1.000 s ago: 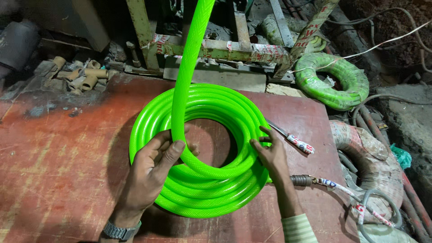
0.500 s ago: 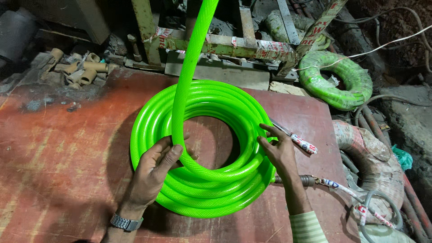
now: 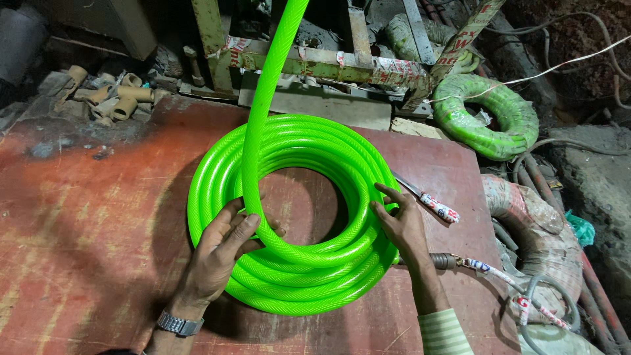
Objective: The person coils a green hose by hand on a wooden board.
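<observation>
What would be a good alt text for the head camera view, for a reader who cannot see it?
Two bare hands steady a coil of bright green hose on a worn red table: the left hand grips the incoming strand, the right hand rests on the coil's right side. A wrapped green hose coil lies beyond the table.

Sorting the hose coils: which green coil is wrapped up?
The darker green coil beyond the table's far right corner; it is wrapped, while the bright green coil under both hands lies bare.

A single head-worn camera looks steeply down, close over the red table [image 3: 85, 217].
</observation>
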